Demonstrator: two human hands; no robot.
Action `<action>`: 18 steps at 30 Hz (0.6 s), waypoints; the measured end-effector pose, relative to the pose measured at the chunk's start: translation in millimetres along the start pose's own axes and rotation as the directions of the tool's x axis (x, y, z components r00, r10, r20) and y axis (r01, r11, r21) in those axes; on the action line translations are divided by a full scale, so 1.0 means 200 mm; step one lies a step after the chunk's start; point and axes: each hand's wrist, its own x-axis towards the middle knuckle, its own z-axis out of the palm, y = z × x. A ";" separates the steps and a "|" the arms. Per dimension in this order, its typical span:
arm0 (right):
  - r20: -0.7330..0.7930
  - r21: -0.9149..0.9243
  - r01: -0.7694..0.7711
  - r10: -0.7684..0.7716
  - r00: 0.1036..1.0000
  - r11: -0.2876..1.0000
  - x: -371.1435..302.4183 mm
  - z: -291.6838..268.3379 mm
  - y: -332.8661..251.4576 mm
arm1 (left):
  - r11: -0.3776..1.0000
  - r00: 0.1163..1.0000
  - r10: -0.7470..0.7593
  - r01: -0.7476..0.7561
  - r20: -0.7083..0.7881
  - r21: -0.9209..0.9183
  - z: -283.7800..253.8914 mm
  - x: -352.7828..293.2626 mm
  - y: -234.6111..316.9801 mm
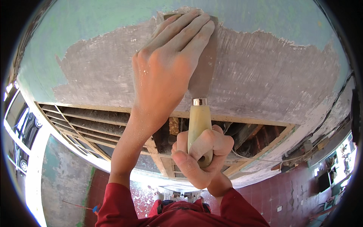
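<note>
A wide-bladed scraper [204,75] with a pale yellow handle and a metal collar lies against the wall. Wrapped round the handle's lower end are the fingers of my right hand [206,155]. My left hand [164,72], dusted with pale powder, lies flat over the blade with its fingers stretched toward the far edge, covering much of it. Around the blade, a rough grey-brown patch [264,72] shows where the wall's green paint [102,22] is gone. The paint's border is ragged, and the blade's far end reaches it.
Below the patch is a wood-framed opening with dusty slats [94,115] on the left and a dark gap on the right. A thin cable [264,159] hangs at the right. Far below lies a red floor [261,204]; a car [26,140] stands outside at the left.
</note>
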 end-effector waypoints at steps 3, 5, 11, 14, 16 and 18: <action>-0.018 -0.047 0.020 -0.021 1.000 0.999 -0.08 -0.01 0.03 | 1.000 0.998 0.011 -0.012 0.056 0.016 -0.01 -0.07 0.02; 0.026 -0.157 0.011 -0.007 1.000 0.988 -0.05 -0.04 0.00 | 1.000 0.999 -0.007 0.007 0.033 0.015 -0.02 -0.05 0.01; 0.004 -0.086 -0.038 0.039 0.999 0.996 0.01 0.00 -0.03 | 0.999 1.000 0.019 -0.019 0.011 0.041 -0.02 0.01 -0.03; 0.002 -0.146 -0.036 0.037 0.999 0.989 -0.04 -0.01 -0.02 | 0.999 0.999 -0.017 0.016 0.027 0.032 -0.02 -0.07 0.01; 0.036 -0.185 -0.006 0.013 0.999 0.983 -0.02 -0.03 -0.04 | 0.999 0.999 -0.025 0.024 0.027 0.033 -0.01 -0.05 0.01; 0.012 -0.132 -0.030 0.032 0.999 0.991 0.03 -0.02 -0.01 | 0.999 1.000 -0.013 0.013 0.009 0.040 0.00 0.03 -0.02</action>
